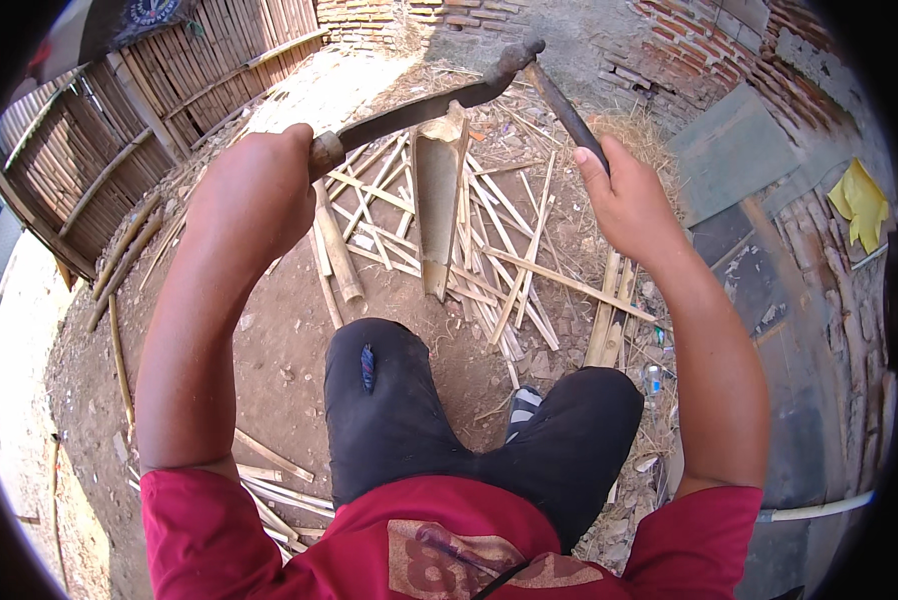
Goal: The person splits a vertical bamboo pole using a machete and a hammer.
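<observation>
Brick walls (pixel 449 15) are closing off the yard beyond the bamboo piece (pixel 437 205), and a bamboo fence (pixel 234 50) is standing well apart from it, to its far left. That bamboo piece is standing roughly upright on the dirt ground (pixel 279 370), turning its hollow face toward you. Your left hand (pixel 261 188) is wrapping round the wooden grip of a long knife (pixel 399 120), and its blade is lying across the top end of the bamboo piece. Your right hand (pixel 631 195) is clasping a hammer (pixel 569 115) by its handle, the thumb running along it; the hammer head is overlapping the blade's tip, above and right of the bamboo piece, though you cannot be sure whether they are touching.

Judging by how everything is lying, you are well into the splitting: many narrow strips (pixel 569 284) are scattering behind and to the right of the bamboo piece. What seems to be remaining is the piece itself, which is showing its broad curved width and no visible crack down its hollow face. To its left, a thicker length (pixel 341 255) is also looking unsplit.

As for room, your knees (pixel 374 355) are sitting near the foot of the bamboo piece, the left one closer. Strips are crowding its right side, while grey panels (pixel 734 155) are lying well apart, farther right, leaving your hammer arm some swinging space
</observation>
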### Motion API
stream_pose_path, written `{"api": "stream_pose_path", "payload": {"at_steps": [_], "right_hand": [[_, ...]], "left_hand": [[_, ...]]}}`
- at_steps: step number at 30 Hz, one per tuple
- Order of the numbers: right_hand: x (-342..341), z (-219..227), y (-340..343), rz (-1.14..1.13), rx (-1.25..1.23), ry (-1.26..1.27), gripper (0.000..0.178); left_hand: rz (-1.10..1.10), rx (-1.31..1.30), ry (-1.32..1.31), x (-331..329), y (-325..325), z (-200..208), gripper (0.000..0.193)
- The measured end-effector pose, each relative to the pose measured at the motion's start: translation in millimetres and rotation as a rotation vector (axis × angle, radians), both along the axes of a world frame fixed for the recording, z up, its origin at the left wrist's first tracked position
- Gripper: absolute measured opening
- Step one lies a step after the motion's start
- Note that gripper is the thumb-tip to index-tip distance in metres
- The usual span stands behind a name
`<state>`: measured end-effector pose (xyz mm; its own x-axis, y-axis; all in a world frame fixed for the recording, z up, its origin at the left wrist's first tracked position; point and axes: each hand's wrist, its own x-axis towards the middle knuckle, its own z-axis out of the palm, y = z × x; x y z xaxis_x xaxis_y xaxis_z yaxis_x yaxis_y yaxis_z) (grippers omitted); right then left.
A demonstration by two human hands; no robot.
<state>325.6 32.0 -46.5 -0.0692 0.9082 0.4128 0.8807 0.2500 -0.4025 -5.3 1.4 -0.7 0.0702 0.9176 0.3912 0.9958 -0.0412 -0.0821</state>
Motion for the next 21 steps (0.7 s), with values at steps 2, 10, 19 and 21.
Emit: {"api": "stream_pose_path", "payload": {"at_steps": [2, 10, 19, 21], "right_hand": [[9, 14, 1, 0.035, 0.031, 0.073, 0.046], [9, 39, 7, 0.093, 0.269, 0.248, 0.046], [22, 76, 5, 0.134, 0.385, 0.360, 0.043], [15, 60, 3, 0.101, 0.289, 0.234, 0.043]], "left_hand": [[0.028, -0.005, -0.011, -4, 3, -1, 0.013], [-0.022, 0.018, -0.026, -2, 0, -3, 0.015], [-0.010, 0.022, -0.019, -5, -1, -6, 0.012], [-0.024, 0.026, -0.026, -4, 0, -5, 0.012]]}}
